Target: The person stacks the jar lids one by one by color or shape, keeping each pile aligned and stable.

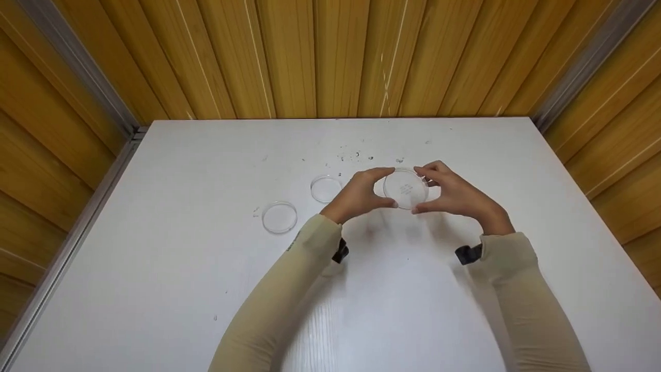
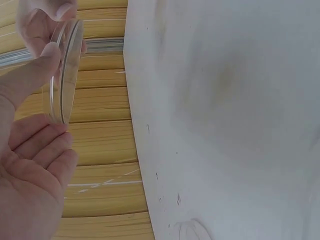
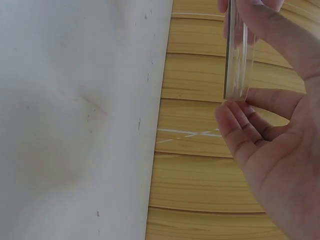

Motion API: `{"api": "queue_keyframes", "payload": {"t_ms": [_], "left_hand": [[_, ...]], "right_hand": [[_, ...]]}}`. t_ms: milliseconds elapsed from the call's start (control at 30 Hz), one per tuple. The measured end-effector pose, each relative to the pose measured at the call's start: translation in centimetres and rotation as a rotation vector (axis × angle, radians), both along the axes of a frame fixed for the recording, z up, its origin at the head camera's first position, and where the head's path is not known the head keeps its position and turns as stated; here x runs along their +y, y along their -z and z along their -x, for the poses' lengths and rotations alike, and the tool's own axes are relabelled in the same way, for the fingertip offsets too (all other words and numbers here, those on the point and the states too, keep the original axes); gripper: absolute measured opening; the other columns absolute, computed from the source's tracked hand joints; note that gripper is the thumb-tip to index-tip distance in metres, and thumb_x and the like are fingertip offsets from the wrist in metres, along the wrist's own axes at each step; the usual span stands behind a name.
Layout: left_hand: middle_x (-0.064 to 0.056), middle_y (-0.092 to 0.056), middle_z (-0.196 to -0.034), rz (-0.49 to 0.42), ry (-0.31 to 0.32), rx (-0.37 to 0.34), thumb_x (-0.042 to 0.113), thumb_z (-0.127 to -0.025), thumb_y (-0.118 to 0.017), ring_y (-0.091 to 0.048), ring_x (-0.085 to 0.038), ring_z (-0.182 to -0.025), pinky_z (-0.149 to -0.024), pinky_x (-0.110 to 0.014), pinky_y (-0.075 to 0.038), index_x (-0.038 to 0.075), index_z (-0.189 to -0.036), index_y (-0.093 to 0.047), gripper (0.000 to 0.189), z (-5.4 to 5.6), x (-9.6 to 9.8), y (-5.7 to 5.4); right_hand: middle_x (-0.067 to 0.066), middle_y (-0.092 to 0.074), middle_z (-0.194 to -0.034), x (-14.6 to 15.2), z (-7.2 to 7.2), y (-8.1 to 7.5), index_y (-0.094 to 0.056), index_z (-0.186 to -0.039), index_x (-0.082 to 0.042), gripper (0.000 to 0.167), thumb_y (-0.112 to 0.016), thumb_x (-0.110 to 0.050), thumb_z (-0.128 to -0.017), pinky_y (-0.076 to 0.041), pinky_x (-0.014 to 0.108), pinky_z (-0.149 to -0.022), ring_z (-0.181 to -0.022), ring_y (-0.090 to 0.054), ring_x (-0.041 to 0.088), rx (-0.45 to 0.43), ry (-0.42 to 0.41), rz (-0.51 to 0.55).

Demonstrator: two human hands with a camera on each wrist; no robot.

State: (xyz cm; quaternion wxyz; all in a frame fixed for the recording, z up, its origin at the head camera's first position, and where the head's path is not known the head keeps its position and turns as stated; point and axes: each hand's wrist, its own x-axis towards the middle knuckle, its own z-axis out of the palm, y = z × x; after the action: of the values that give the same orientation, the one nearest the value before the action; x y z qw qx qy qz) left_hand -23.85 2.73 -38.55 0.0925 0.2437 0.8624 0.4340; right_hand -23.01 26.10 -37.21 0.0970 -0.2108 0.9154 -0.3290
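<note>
A clear round petri dish (image 1: 405,189) with small print on its face is held above the white table between both hands. My left hand (image 1: 361,192) grips its left edge, thumb at the near side and fingers at the far side. The right hand (image 1: 450,192) grips the opposite edge in the same way. In the left wrist view the petri dish (image 2: 64,72) stands nearly edge-on, and two rims show side by side. The right wrist view shows the petri dish (image 3: 239,55) edge-on between thumb and fingertips.
Two clear round dish pieces, one farther left (image 1: 279,217) and one partly behind the left hand (image 1: 325,189), lie on the white table (image 1: 155,248). Dark marks dot the tabletop near the back. Yellow wood-look panels (image 1: 289,57) wall the back and sides.
</note>
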Motion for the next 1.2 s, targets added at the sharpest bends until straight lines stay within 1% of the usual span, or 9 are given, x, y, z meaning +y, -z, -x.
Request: {"api": "queue_keyframes", "payload": {"t_ms": [167,233,433,633,700,800,867,1033,1200], "left_hand": [[0.001,-0.048,-0.147,0.001,-0.018,0.008,0.016,-0.077,-0.081,-0.041,-0.015,-0.138,-0.114,-0.034,-0.034,0.014,-0.143,-0.047,0.074,-0.5,-1.5,-0.5],[0.0,-0.047,-0.147,0.009,-0.017,0.021,0.017,-0.078,-0.081,-0.041,-0.015,-0.138,-0.114,-0.034,-0.034,0.014,-0.143,-0.046,0.074,-0.8,-2.1,-0.6],[-0.003,-0.046,-0.148,0.035,-0.007,0.067,0.02,-0.078,-0.08,-0.04,-0.018,-0.139,-0.114,-0.034,-0.034,0.011,-0.143,-0.046,0.074,-1.6,-4.5,-0.7],[-0.005,-0.046,-0.148,0.062,0.006,0.092,0.022,-0.079,-0.08,-0.037,-0.022,-0.14,-0.115,-0.037,-0.032,0.008,-0.143,-0.045,0.074,-2.8,-7.3,-0.5],[-0.006,-0.047,-0.147,0.067,0.015,0.108,0.023,-0.079,-0.08,-0.038,-0.022,-0.139,-0.115,-0.037,-0.032,0.007,-0.144,-0.044,0.075,-3.2,-8.3,-0.4],[-0.007,-0.048,-0.145,0.077,0.039,0.137,0.023,-0.079,-0.08,-0.042,-0.021,-0.136,-0.113,-0.036,-0.035,0.004,-0.143,-0.043,0.077,-3.7,-9.2,-0.1],[-0.008,-0.049,-0.144,0.08,0.052,0.142,0.023,-0.078,-0.081,-0.045,-0.022,-0.134,-0.111,-0.035,-0.037,0.003,-0.143,-0.043,0.078,-4.0,-9.7,0.2],[-0.01,-0.05,-0.142,0.082,0.066,0.12,0.023,-0.078,-0.081,-0.047,-0.024,-0.132,-0.11,-0.038,-0.039,0.001,-0.142,-0.043,0.078,-4.9,-11.0,0.8],[-0.012,-0.05,-0.141,0.085,0.076,0.081,0.022,-0.075,-0.083,-0.048,-0.025,-0.131,-0.109,-0.039,-0.04,-0.001,-0.142,-0.044,0.081,-5.7,-12.1,1.7]], "right_hand": [[0.014,-0.041,-0.13,-1.2,-0.1,-0.2,-0.039,-0.145,-0.002,0.093,-0.085,-0.034,-0.071,-0.04,0.054,-0.103,-0.121,-0.046,0.034,0.034,-0.025,0.023],[0.014,-0.041,-0.129,-1.8,-0.2,-0.3,-0.04,-0.145,-0.002,0.092,-0.085,-0.034,-0.071,-0.039,0.054,-0.104,-0.121,-0.046,0.035,0.045,-0.035,0.036],[0.012,-0.043,-0.126,-3.8,-0.5,0.0,-0.044,-0.142,-0.003,0.089,-0.087,-0.032,-0.069,-0.041,0.052,-0.104,-0.121,-0.046,0.032,0.087,-0.072,0.046],[0.009,-0.046,-0.125,-6.2,-1.0,0.6,-0.046,-0.138,-0.004,0.088,-0.088,-0.036,-0.067,-0.044,0.048,-0.102,-0.117,-0.048,0.03,0.129,-0.149,0.059],[0.009,-0.047,-0.124,-6.9,-1.2,0.8,-0.047,-0.136,-0.005,0.086,-0.087,-0.037,-0.067,-0.045,0.047,-0.1,-0.116,-0.048,0.028,0.141,-0.178,0.069],[0.008,-0.048,-0.123,-7.6,-1.6,1.1,-0.048,-0.134,-0.006,0.082,-0.087,-0.037,-0.068,-0.045,0.045,-0.098,-0.114,-0.048,0.026,0.147,-0.206,0.077],[0.007,-0.048,-0.123,-8.0,-1.8,1.3,-0.049,-0.133,-0.008,0.081,-0.087,-0.038,-0.068,-0.045,0.044,-0.098,-0.114,-0.048,0.025,0.13,-0.214,0.074],[0.007,-0.048,-0.123,-9.1,-2.6,1.8,-0.049,-0.135,-0.009,0.082,-0.086,-0.04,-0.069,-0.045,0.044,-0.1,-0.116,-0.048,0.024,0.091,-0.235,0.067],[0.009,-0.047,-0.125,-10.2,-3.1,2.7,-0.047,-0.136,-0.006,0.084,-0.084,-0.042,-0.07,-0.042,0.044,-0.104,-0.12,-0.047,0.026,0.065,-0.29,0.066]]}}
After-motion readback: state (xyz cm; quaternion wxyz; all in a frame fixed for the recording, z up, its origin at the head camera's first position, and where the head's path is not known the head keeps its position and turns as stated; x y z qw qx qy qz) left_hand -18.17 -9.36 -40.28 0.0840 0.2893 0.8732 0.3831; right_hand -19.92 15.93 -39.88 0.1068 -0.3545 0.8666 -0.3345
